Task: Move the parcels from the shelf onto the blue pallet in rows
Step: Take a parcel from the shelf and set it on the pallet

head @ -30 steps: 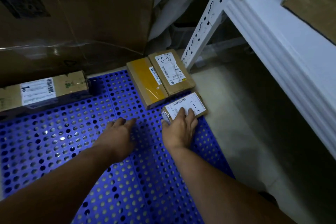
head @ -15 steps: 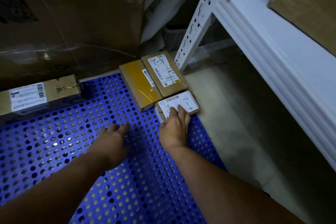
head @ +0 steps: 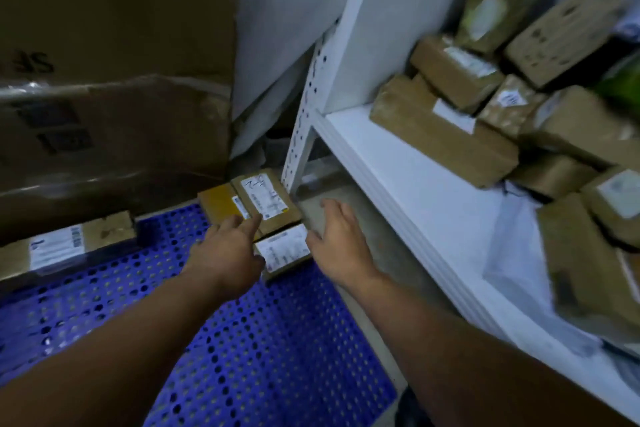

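The blue perforated pallet (head: 263, 350) lies on the floor at the lower left. At its far right corner sit a yellow parcel (head: 218, 201), a brown labelled parcel (head: 266, 198) and, in front of them, a small white-labelled parcel (head: 285, 250). A long brown parcel (head: 65, 243) lies along the pallet's left back edge. My left hand (head: 228, 253) hovers beside the small parcel with fingers extended, holding nothing. My right hand (head: 339, 243) is lifted to the parcel's right, fingers relaxed and empty. Several brown parcels (head: 443, 135) are heaped on the white shelf (head: 408, 184) at the right.
Large cardboard boxes (head: 114, 108) wrapped in film stand behind the pallet. The shelf's white perforated upright (head: 304, 121) rises just behind the corner parcels. Bare concrete floor (head: 332, 198) runs between pallet and shelf. White plastic sheeting (head: 512, 253) lies on the shelf.
My right hand has let go of the small labelled parcel and lifted toward the right. My left hand moved forward next to that parcel. The view swung up and right, revealing the shelf's parcels.
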